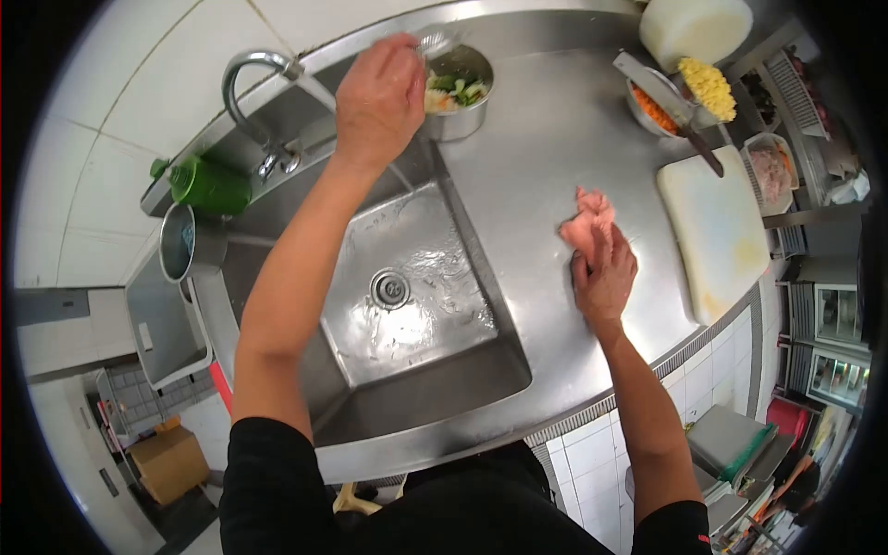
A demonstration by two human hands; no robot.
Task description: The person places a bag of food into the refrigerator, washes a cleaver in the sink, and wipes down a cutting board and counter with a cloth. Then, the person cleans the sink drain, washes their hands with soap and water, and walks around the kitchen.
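My left hand (381, 97) is raised over the back rim of the sink, its fingers closed on a shiny mesh-like piece (437, 41) that is partly hidden. Just right of that hand stands a metal pot (460, 123) with green and pale vegetable scraps (455, 92) in it. On the steel counter (518, 185), my right hand (606, 277) has its fingers bent onto a crumpled pink cloth (590, 217), pressed against the surface. Below my left forearm lies the wet sink basin (416, 314), with water and small bits around its drain (390, 289).
A curved faucet (242, 83) rises behind the sink, beside a green bottle (213, 185) and a metal container (192, 242). At right are a white cutting board (717, 231), a knife (708, 153), a bowl of orange shreds (652, 109) and yellow pieces (708, 90).
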